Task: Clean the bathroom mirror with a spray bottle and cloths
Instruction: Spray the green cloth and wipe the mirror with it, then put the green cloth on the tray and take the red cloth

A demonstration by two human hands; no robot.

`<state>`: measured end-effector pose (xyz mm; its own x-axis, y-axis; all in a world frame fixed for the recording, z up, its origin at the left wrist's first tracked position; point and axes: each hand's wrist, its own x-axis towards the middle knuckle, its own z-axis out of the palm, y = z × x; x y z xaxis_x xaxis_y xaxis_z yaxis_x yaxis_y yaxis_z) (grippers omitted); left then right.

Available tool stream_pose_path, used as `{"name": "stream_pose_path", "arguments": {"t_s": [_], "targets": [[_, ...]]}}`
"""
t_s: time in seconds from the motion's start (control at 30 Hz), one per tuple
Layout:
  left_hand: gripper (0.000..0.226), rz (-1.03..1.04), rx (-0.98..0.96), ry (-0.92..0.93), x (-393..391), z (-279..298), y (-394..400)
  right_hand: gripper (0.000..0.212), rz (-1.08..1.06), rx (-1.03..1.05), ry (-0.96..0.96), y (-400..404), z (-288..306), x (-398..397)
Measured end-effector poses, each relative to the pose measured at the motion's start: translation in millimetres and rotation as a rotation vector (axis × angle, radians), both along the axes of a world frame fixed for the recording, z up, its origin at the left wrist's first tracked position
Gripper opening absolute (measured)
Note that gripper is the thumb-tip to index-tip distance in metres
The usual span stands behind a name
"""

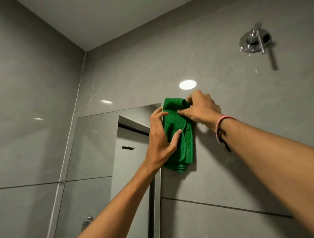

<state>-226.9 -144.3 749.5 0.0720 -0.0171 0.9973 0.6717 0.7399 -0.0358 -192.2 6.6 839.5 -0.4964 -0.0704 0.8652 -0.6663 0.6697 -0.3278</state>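
A folded green cloth (181, 135) hangs against the grey wall just right of the mirror's (99, 159) top right corner. My left hand (161, 138) grips the cloth's left side, thumb on its front, fingers over the mirror's edge. My right hand (201, 108) pinches the cloth's top fold from the right. The mirror is a frameless rectangle that reflects a door and grey tiles. No spray bottle is in view.
A chrome shower head (255, 41) on an arm juts from the wall at the upper right. Large grey tiles cover both walls, which meet in a corner (83, 68) left of the mirror. A ceiling light's reflection (187, 84) glares above the cloth.
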Motion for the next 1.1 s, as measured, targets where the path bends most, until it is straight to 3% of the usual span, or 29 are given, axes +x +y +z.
{"name": "stream_pose_path", "arguments": {"t_s": [0.1, 0.13, 0.23, 0.33, 0.47, 0.6, 0.77, 0.83, 0.9, 1.1], "targets": [[0.088, -0.040, 0.168, -0.148, 16.5, -17.5, -3.8, 0.031, 0.146, -0.139, -0.014, 11.1, -10.8, 6.2], [0.085, -0.120, 0.209, -0.244, 23.3, -23.8, -3.9, 0.031, 0.196, -0.200, -0.006, 17.6, -16.7, 10.0], [0.046, -0.516, 0.291, -0.553, 37.4, -36.4, -7.5, 0.025, 0.336, -0.371, 0.007, 45.7, -38.9, 23.4], [0.036, -0.862, 0.380, -0.720, 64.4, -60.3, 6.7, 0.017, 0.525, -0.499, -0.097, 89.5, -80.7, 41.8], [0.019, -1.034, 0.430, -0.874, 93.6, -124.3, 47.5, 0.024, 0.578, -0.560, -0.312, 152.3, -175.6, 69.8], [0.030, -1.050, 0.470, -1.029, 116.9, -204.5, 69.1, 0.038, 0.536, -0.586, -0.483, 195.1, -270.0, 99.5], [0.062, -0.973, 0.854, -1.390, 142.4, -390.3, 106.0, 0.043, 0.370, -0.693, -0.919, 228.4, -441.4, 137.1], [0.054, -0.888, 1.018, -1.546, 157.4, -464.4, 117.1, 0.034, 0.278, -0.811, -1.113, 236.3, -510.8, 144.3], [0.048, -0.798, 1.124, -1.725, 174.0, -532.9, 129.5, 0.008, 0.144, -0.864, -1.303, 246.0, -579.7, 150.6], [0.026, -0.456, 1.113, -2.035, 197.4, -673.9, 154.2, 0.027, -0.161, -0.774, -1.707, 254.5, -749.5, 157.1]]}}
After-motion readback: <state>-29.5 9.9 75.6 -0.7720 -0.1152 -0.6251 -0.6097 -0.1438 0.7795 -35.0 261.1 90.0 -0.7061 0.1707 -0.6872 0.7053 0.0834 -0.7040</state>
